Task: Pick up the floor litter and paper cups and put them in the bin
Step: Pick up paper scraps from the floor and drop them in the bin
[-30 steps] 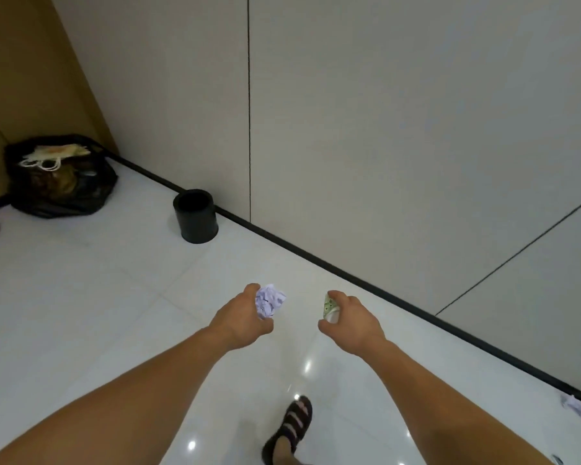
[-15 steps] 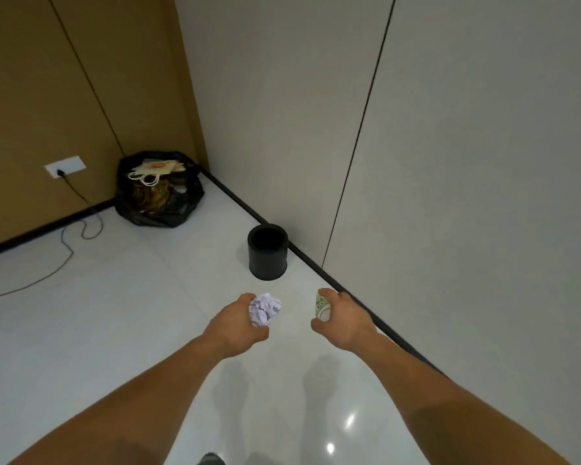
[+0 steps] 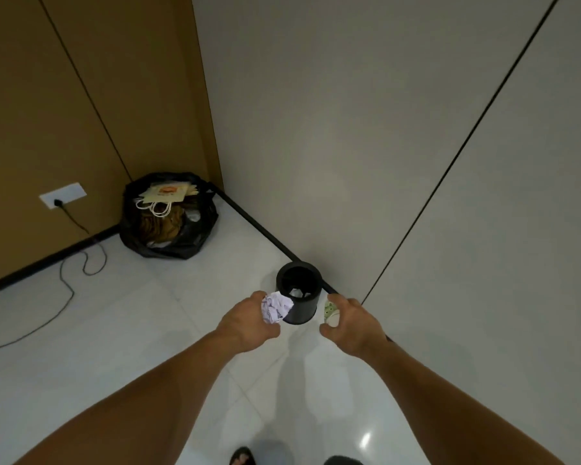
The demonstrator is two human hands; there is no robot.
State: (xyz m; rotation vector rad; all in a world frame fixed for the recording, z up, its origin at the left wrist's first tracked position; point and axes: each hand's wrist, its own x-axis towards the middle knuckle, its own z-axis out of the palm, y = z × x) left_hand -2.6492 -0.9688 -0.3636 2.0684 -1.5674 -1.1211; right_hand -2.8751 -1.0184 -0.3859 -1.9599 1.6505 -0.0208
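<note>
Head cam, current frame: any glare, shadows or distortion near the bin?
Head view: wide-angle distortion splays the wall seams; small glare spot on the glossy floor bottom right, away from the bin; soft arm shadows on the floor; bin interior dark, contents unclear.

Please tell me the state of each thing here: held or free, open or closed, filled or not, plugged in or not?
Left hand: grips the crumpled paper.
Right hand: grips a green-printed paper cup.
Black bin: upright, open, some pale litter inside.
Black rubbish bag: open, filled, with a paper bag on top.
Wall socket: plug inserted.
Cable: lies loose on the floor.
</note>
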